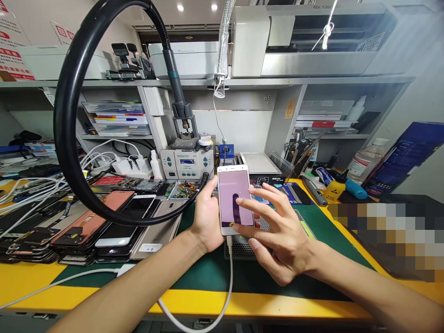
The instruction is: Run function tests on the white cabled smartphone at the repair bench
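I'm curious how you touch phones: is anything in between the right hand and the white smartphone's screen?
Nothing visible stands between the right hand and the white smartphone. The white cable hangs from the phone's bottom edge, not across its front.

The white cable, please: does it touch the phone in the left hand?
Touching. The head view shows the white cable meeting, with its plug, the bottom edge of the white phone held in the left hand.

- Left forearm, bare, extends from eight o'clock
- Left hand grips, thumb toward one
- Right forearm, bare, extends from four
- Right hand spreads fingers toward ten
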Demonstrator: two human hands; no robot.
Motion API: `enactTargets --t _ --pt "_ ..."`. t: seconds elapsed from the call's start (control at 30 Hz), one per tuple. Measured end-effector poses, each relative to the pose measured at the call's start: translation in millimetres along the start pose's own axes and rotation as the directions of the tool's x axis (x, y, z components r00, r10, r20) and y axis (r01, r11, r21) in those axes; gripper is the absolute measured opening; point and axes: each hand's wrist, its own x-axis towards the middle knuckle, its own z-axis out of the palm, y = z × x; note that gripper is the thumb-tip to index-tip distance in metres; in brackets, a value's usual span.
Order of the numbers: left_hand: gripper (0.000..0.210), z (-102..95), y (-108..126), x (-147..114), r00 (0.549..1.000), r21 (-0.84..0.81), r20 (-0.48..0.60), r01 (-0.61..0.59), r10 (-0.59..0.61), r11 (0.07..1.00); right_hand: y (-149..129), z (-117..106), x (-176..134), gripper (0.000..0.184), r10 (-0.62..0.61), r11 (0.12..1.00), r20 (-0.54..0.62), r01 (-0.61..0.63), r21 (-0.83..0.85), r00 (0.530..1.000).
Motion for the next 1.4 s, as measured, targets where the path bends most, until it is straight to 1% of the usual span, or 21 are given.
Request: enactTargets --t 0.13,0.27,0.47,0.67,0.83,1.0,1.27,1.4 --pt "0.065 -0.9 2.2 0.4 1.0 -0.006 0.027 0.014 -0.014 1.0 2.6 -2.9 0.9 0.032 -0.015 1.0 -0.005 0.015 -0.018 1.0" --pt "0.065 -0.5 4.7 -0.6 0.998 -0.013 0.054 0.014 -0.013 1.0 5.0 -4.7 1.6 0.034 -0.025 0.999 -0.034 0.024 -0.027 0.999" --pt "0.068 2.9 7.5 -1.5 0.999 -0.034 0.04 0.011 -0.01 0.999 7.9 -5.6 0.9 0.038 -0.031 0.999 -0.054 0.029 -0.037 0.998" --pt "0.065 3.8 8.8 -0.6 1.0 -0.027 0.025 0.005 -0.005 1.0 9.3 -7.9 0.7 0.04 -0.05 0.998 -0.074 0.048 -0.029 0.996" --pt "0.066 3.7 9.8 -2.0 0.999 -0.014 0.055 -0.004 0.005 1.0 10.0 -10.0 1.7 0.039 -0.052 0.998 -0.087 0.049 -0.033 0.995" --pt "0.07 2.4 9.4 -3.0 0.999 0.021 0.052 -0.008 0.007 1.0 10.8 -12.1 2.8 0.037 -0.07 0.997 -0.075 0.067 -0.039 0.995" --pt "0.07 2.4 11.4 -3.1 0.996 0.03 0.09 0.02 -0.023 0.999 12.9 -16.2 1.0 0.045 -0.062 0.997 -0.076 0.058 -0.06 0.995" --pt "0.068 3.5 11.6 -3.0 0.994 0.024 0.106 0.014 -0.016 1.0 12.5 -16.4 0.8 0.044 -0.058 0.997 -0.087 0.052 -0.065 0.995"
